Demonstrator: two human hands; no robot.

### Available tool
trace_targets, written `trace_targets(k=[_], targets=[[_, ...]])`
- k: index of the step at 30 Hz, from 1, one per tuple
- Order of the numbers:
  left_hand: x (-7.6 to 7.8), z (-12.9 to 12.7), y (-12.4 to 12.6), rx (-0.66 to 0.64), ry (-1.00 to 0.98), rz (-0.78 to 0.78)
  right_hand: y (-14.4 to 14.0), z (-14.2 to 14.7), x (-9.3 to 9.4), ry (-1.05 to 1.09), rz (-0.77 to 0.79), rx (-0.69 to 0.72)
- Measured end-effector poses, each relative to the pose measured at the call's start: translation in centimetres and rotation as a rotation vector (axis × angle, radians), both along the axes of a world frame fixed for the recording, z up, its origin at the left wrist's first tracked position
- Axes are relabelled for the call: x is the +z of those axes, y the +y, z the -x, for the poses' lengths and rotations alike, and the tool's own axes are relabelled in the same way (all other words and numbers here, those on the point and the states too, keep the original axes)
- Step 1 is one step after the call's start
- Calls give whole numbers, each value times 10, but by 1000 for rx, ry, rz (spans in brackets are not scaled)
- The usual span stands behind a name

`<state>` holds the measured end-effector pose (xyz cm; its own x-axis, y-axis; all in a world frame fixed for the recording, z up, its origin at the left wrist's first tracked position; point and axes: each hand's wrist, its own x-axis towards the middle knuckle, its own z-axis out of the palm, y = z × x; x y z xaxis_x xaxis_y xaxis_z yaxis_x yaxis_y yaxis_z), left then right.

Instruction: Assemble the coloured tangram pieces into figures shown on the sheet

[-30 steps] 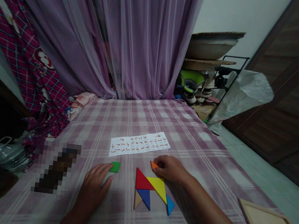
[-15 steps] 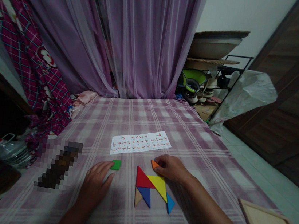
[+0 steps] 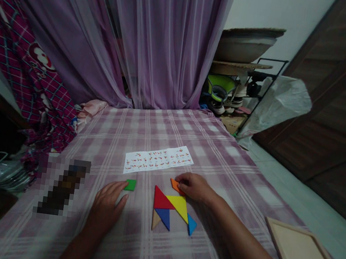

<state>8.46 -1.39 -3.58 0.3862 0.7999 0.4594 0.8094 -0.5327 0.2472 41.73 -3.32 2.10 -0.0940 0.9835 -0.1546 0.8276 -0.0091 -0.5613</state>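
On the checked bedspread, several flat tangram pieces lie together: a red triangle (image 3: pixel 162 201), a yellow triangle (image 3: pixel 180 206), a dark blue triangle (image 3: pixel 164 217), a light blue piece (image 3: pixel 191 224) and a tan triangle (image 3: pixel 155 219). Just above the yellow one, my right hand (image 3: pixel 195 187) has its thumb and fingers closed on an orange tangram piece (image 3: pixel 176 184), whose right end is partly hidden. To the left, my left hand (image 3: pixel 108 201) rests palm down, thumb apart, fingertips touching the edge of a green square (image 3: pixel 131 185).
A white printed sheet (image 3: pixel 159 160) with small coloured figures lies beyond the pieces. At lower right is a shallow wooden tray (image 3: pixel 305 257). A purple curtain (image 3: pixel 162 43) hangs at the far edge. A rack with shoes (image 3: pixel 228 98) stands at back right.
The view has shifted slightly. The orange piece has moved a little toward the yellow triangle and more of it shows under my right fingers. My left hand stays at the green square.
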Motion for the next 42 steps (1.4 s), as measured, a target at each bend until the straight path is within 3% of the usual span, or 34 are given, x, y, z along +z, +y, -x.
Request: trace_targets(k=[19, 24, 33, 38, 42], targets=[[2, 1, 2, -14, 30, -20, -1, -5, -7, 75, -36, 9], [-4, 3, 3, -14, 10, -30, -5, -14, -23, 181, -157, -134], [-9, 0, 2, 119, -23, -2, -8, -20, -40, 136, -278, -282], [-2, -2, 4, 145, 46, 111, -11, -16, -49, 83, -373, -300], [16, -3, 12, 115, 83, 224, -11, -16, -53, 83, -421, -286]])
